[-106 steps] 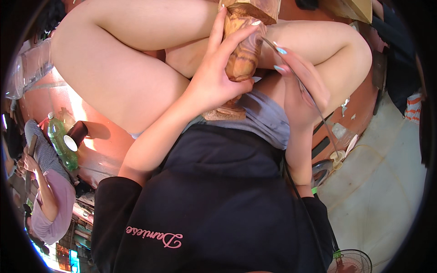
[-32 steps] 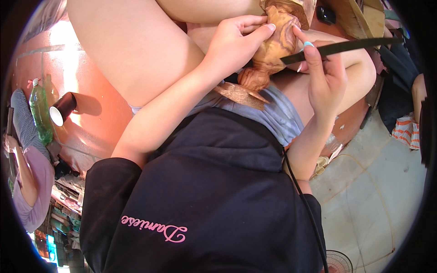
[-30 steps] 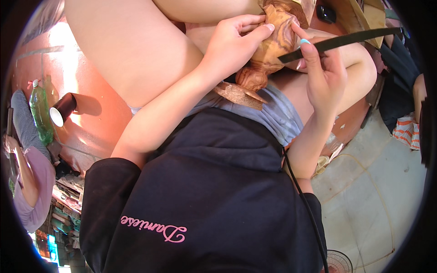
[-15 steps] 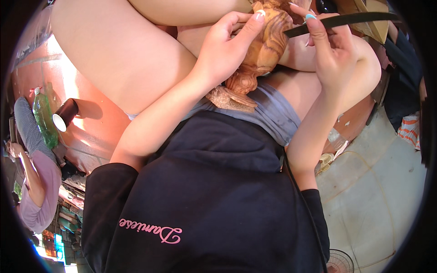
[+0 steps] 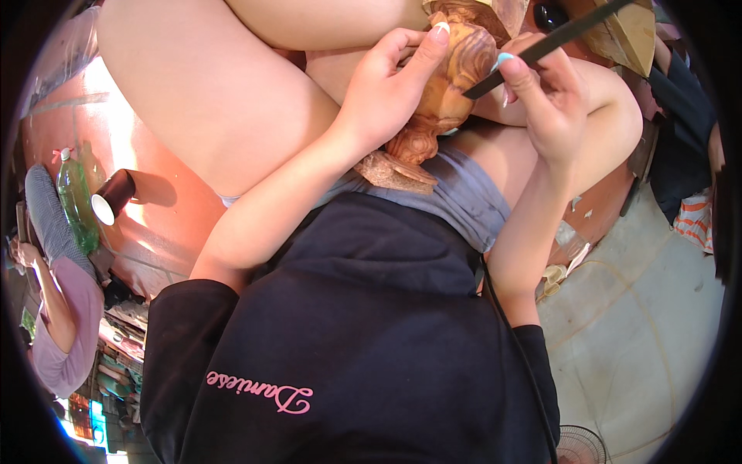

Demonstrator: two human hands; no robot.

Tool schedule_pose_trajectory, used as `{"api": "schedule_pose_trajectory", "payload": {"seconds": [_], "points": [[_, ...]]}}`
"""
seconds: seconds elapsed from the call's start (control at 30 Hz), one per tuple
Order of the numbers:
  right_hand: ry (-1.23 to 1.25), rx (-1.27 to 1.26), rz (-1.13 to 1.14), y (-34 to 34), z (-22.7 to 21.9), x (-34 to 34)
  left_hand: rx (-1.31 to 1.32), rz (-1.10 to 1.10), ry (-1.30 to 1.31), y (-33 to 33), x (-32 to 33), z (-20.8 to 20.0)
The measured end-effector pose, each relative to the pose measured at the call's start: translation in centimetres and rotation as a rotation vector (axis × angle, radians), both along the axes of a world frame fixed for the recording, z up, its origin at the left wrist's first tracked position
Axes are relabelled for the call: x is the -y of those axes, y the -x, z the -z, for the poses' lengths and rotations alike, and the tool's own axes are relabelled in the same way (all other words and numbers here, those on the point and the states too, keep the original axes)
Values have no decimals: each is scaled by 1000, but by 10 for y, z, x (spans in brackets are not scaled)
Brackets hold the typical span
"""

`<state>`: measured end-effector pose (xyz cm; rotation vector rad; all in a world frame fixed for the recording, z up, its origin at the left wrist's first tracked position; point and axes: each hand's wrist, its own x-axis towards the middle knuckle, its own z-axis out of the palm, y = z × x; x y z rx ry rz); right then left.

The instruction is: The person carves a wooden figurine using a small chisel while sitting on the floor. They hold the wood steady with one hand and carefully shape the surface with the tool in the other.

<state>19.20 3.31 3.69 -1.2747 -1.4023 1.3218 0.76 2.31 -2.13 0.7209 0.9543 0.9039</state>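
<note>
A carved wooden piece (image 5: 450, 116) with swirling brown grain and a rounded, vase-like body leans in my lap. Its rough, paler foot (image 5: 398, 175) lies against my grey shorts. My left hand (image 5: 386, 97) is closed round the far left side of the piece, thumb on top and the other fingers partly hidden behind. In my right hand (image 5: 553, 112) is a thin, dark flat strip (image 5: 576, 31), pinched between thumb and fingers. The strip's near end meets the right side of the wood, while the rest slants up and away to the right.
A pale wooden block (image 5: 632, 39) stands beyond my right knee. On the reddish floor at left are a green plastic bottle (image 5: 73, 201) and a tipped dark cup (image 5: 114, 193). People sit at left (image 5: 73, 325) and far right (image 5: 684, 147). A fan (image 5: 581, 446) shows at lower right.
My right hand has moved a little left and nearer to me. The strip has swung to a steeper slant, its tip lower on the wood. My left hand keeps its grip.
</note>
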Motion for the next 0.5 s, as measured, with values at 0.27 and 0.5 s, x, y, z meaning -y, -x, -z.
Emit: {"api": "schedule_pose_trajectory", "payload": {"seconds": [0.27,0.5], "points": [[-33,-73,49,-16,12,-7,-46,26,5,2,1,-2],[-5,-49,115,-18,21,-17,-88,32,1,2,-1,-8]]}}
